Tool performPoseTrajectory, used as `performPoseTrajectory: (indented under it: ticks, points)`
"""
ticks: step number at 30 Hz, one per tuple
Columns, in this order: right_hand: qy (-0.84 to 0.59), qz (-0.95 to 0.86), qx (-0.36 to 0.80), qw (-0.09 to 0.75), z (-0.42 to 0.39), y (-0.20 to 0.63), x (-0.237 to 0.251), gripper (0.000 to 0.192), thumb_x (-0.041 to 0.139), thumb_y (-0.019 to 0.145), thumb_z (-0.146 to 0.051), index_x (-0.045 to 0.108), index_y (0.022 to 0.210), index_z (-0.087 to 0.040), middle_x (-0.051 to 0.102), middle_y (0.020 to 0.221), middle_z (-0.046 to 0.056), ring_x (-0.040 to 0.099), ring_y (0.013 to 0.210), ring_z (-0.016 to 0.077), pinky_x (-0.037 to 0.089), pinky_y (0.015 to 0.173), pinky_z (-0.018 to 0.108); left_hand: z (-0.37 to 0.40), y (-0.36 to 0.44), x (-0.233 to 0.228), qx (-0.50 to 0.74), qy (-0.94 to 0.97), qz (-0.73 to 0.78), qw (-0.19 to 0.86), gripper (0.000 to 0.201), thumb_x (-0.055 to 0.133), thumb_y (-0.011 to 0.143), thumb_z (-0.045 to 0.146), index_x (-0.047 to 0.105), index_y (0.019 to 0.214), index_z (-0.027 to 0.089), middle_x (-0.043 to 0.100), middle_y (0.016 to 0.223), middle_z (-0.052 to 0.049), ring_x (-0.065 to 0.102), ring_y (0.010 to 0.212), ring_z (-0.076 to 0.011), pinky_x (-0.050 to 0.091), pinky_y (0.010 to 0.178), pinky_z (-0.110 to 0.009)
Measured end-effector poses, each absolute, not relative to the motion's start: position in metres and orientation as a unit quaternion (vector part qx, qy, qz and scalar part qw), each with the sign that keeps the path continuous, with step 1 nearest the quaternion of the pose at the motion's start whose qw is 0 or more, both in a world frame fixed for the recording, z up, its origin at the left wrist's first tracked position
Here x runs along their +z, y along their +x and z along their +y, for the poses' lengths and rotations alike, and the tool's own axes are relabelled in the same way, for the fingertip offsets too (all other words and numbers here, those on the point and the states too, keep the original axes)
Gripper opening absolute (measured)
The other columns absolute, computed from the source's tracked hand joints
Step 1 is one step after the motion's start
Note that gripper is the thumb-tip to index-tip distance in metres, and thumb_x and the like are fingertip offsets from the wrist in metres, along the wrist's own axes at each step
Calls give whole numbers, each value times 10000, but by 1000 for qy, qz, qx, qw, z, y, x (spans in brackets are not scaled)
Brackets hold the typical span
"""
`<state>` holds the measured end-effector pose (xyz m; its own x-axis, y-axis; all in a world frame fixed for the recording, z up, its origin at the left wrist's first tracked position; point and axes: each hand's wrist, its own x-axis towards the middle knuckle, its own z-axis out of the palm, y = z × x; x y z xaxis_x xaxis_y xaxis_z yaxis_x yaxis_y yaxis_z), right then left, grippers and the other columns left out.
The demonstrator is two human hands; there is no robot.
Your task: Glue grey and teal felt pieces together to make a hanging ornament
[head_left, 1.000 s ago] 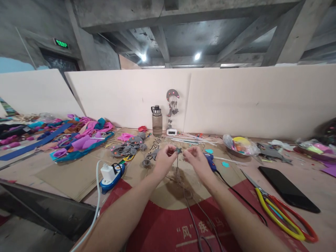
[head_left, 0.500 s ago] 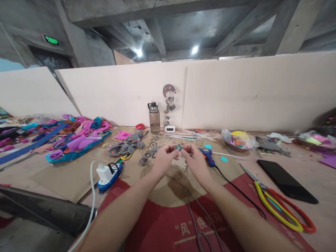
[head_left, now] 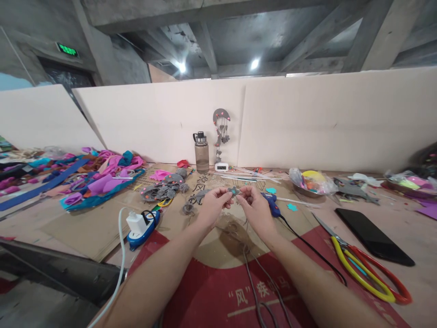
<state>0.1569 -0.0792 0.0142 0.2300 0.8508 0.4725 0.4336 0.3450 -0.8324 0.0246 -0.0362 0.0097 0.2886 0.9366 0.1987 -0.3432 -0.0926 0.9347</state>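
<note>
The left hand (head_left: 212,207) and right hand (head_left: 255,207), a clear gap apart a second ago, now sit close together, fingertips almost meeting around the small grey felt piece with a teal centre (head_left: 233,191) pinched between them. Earlier the left hand alone held that piece up while the right hand hung beside it; now both hands grip it. The thin grey cord (head_left: 246,255) below the hands now hangs nearer the right wrist.
</note>
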Motion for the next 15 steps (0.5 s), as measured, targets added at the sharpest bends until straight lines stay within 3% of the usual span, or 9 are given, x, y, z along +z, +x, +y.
performPoseTrajectory:
  ticks: [4, 9, 15]
  points:
    - [-530, -624, 120, 561, -82, 157, 14, 270, 589, 788, -308, 534, 1019, -180, 578, 833, 30, 545, 707, 161, 445, 673, 299, -36, 23, 10, 523, 549, 304, 577, 208, 685, 702, 315, 578, 708, 137, 585, 576, 3, 494, 498, -74, 381, 523, -213]
    - [-525, -647, 64, 550, -82, 160, 13, 132, 560, 816, -258, 589, 921, -184, 591, 813, 34, 547, 740, 168, 433, 689, 297, -35, 22, 9, 503, 594, 334, 531, 203, 647, 724, 334, 588, 741, 140, 589, 581, -2, 517, 522, -88, 404, 530, -215]
    - [-531, -647, 58, 544, -81, 162, 12, 146, 575, 813, -256, 617, 928, -177, 595, 789, 26, 540, 713, 162, 425, 677, 287, -35, 21, 11, 479, 636, 357, 488, 159, 604, 737, 303, 571, 752, 148, 564, 578, 14, 508, 522, -88, 404, 535, -216]
